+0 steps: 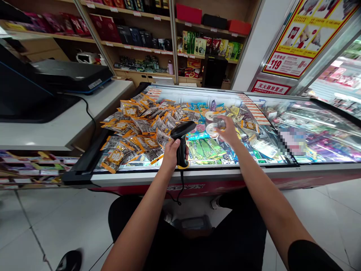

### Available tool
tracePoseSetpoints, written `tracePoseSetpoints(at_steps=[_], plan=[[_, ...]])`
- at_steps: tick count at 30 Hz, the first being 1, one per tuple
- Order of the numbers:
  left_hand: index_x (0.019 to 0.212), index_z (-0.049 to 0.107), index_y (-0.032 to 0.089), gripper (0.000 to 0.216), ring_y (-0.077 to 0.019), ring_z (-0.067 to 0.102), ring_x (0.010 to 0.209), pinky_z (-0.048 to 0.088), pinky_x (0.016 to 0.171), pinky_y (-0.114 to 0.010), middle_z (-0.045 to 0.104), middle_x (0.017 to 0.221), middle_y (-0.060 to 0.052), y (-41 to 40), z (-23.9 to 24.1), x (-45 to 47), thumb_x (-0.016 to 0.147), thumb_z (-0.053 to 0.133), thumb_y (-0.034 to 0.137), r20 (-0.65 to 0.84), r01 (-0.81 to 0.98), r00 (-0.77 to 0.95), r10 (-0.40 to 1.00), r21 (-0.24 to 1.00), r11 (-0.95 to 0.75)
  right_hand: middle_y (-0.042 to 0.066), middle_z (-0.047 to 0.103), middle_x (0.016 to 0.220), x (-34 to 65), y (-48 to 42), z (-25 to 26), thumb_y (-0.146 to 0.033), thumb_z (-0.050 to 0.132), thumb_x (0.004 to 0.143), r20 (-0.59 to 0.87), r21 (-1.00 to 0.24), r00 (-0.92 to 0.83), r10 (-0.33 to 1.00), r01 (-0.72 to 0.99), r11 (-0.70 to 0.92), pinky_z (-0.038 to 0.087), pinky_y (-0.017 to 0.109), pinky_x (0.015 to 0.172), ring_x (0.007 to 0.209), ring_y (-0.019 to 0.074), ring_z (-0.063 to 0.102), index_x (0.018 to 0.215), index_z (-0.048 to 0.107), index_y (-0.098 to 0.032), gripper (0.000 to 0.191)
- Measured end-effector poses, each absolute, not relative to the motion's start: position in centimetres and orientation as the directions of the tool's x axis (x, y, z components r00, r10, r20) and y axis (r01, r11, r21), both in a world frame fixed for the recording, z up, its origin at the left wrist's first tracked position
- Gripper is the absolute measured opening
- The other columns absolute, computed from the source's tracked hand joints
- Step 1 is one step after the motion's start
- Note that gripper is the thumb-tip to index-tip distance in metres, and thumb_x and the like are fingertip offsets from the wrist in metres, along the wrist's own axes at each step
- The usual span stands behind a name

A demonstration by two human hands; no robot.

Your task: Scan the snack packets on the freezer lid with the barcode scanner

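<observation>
My left hand (172,153) is wrapped round the handle of a black barcode scanner (182,130), whose cord hangs down over the freezer's front edge. The scanner is upright, its head tilted up to the right. My right hand (229,130) is closed on a small clear-grey item (219,123), too blurred to name, above the freezer's glass top. Left of the scanner, many orange-and-clear snack packets (146,113) lie heaped on the glass. Round white-lidded tubs (211,130) and green ice-cream wrappers (207,148) show through the glass beneath my hands.
A white counter (36,131) with a dark device (73,73) on it stands at the left. Behind are shelves (135,45) of boxes and pouches. A second glass-topped freezer section (318,128) extends right. A grey bin-like object (194,223) is on the floor between my feet.
</observation>
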State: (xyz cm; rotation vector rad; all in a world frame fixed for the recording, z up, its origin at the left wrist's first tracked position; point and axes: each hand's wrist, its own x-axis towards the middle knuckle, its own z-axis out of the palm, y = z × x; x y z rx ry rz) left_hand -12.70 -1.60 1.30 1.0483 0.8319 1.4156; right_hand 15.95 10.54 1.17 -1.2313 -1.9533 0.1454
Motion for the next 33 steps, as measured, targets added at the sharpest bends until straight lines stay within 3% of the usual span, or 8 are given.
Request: tracePoseSetpoints(at_steps=[3, 7, 12, 15, 19, 24, 30, 33], plan=[[0.092, 0.056, 0.019, 0.049, -0.0128, 0.056, 0.043, 0.043, 0.041, -0.025, 0.065, 0.064, 0.000, -1.6, 1.4, -12.8, 0.085, 0.065, 0.066, 0.150, -0.394, -0.056, 0.987, 0.905, -0.160, 0.022, 0.056, 0.139, 20.4, 13.0, 0.5, -0.043, 0.063, 0.089, 0.467, -0.460, -0.011, 0.884, 0.851, 0.253, 0.035, 0.063, 0.116, 0.139, 0.0422, 0.043, 0.145, 0.055, -0.016, 0.062], [0.091, 0.056, 0.019, 0.050, -0.0145, 0.062, 0.049, 0.042, 0.043, -0.024, 0.066, 0.067, -0.002, -1.7, 1.6, -12.9, 0.085, 0.064, 0.068, 0.163, -0.435, -0.147, 0.976, 0.875, -0.212, 0.034, 0.025, 0.163, 21.3, 14.3, -0.4, -0.055, 0.071, 0.084, 0.449, -0.431, 0.308, 0.838, 0.897, -0.099, 0.021, 0.079, 0.112, 0.149, 0.0605, 0.018, 0.151, 0.051, -0.012, 0.082], [0.091, 0.055, 0.019, 0.048, -0.0161, 0.065, 0.052, 0.044, 0.043, -0.024, 0.068, 0.068, -0.003, -1.7, 1.6, -12.9, 0.085, 0.065, 0.065, 0.163, -0.442, -0.156, 0.974, 0.871, -0.217, 0.018, 0.045, 0.159, 13.5, 14.0, 0.2, -0.053, 0.047, 0.101, 0.452, -0.267, -0.308, 0.837, 0.848, 0.457, 0.029, 0.063, 0.121, 0.150, 0.0398, 0.037, 0.153, 0.052, -0.021, 0.061], [0.089, 0.054, 0.019, 0.049, -0.0165, 0.064, 0.051, 0.042, 0.041, -0.025, 0.068, 0.068, -0.003, -1.7, 1.6, -12.9, 0.084, 0.065, 0.067, 0.139, -0.422, -0.127, 0.982, 0.889, -0.180, 0.012, 0.036, 0.168, 8.6, 14.8, 0.4, -0.058, 0.039, 0.104, 0.341, -0.240, -0.537, 0.772, 0.744, 0.624, 0.027, 0.059, 0.125, 0.155, 0.0363, 0.031, 0.160, 0.043, -0.026, 0.065], [0.093, 0.055, 0.019, 0.050, -0.0135, 0.058, 0.044, 0.043, 0.041, -0.025, 0.068, 0.068, -0.002, -1.7, 1.6, -13.0, 0.083, 0.065, 0.067, 0.117, -0.393, -0.081, 0.990, 0.909, -0.140, 0.012, 0.038, 0.167, 6.0, 16.1, 0.2, -0.063, 0.033, 0.105, 0.209, -0.253, -0.542, 0.814, 0.774, 0.580, 0.028, 0.064, 0.123, 0.157, 0.0392, 0.027, 0.155, 0.050, -0.028, 0.064], [0.100, 0.056, 0.019, 0.052, -0.0136, 0.057, 0.043, 0.045, 0.041, -0.025, 0.066, 0.066, 0.000, -1.6, 1.3, -13.1, 0.083, 0.065, 0.067, 0.067, -0.364, 0.000, 0.998, 0.929, -0.062, 0.014, 0.055, 0.151, 8.4, 14.4, 0.5, -0.060, 0.041, 0.104, 0.262, -0.256, -0.599, 0.756, 0.713, 0.653, 0.036, 0.062, 0.117, 0.145, 0.0381, 0.044, 0.139, 0.064, -0.027, 0.053], [0.094, 0.059, 0.017, 0.045, -0.0143, 0.056, 0.042, 0.042, 0.040, -0.024, 0.065, 0.060, -0.002, -1.5, 1.0, -13.1, 0.088, 0.060, 0.062, 0.028, -0.282, 0.137, 0.990, 0.959, 0.012, 0.005, 0.052, 0.156, 11.1, 10.9, 1.7, -0.053, 0.037, 0.108, 0.322, -0.426, -0.637, 0.701, 0.564, 0.708, 0.040, 0.057, 0.117, 0.144, 0.0311, 0.046, 0.161, 0.035, -0.036, 0.056], [0.093, 0.059, 0.017, 0.045, -0.0150, 0.056, 0.042, 0.040, 0.040, -0.024, 0.065, 0.060, -0.002, -1.4, 0.9, -13.2, 0.086, 0.058, 0.062, 0.028, -0.296, 0.139, 0.990, 0.955, 0.015, 0.002, 0.049, 0.159, 11.3, 11.2, 1.6, -0.047, 0.037, 0.109, 0.329, -0.395, -0.651, 0.684, 0.563, 0.726, 0.035, 0.056, 0.121, 0.147, 0.0292, 0.042, 0.158, 0.040, -0.038, 0.051]])
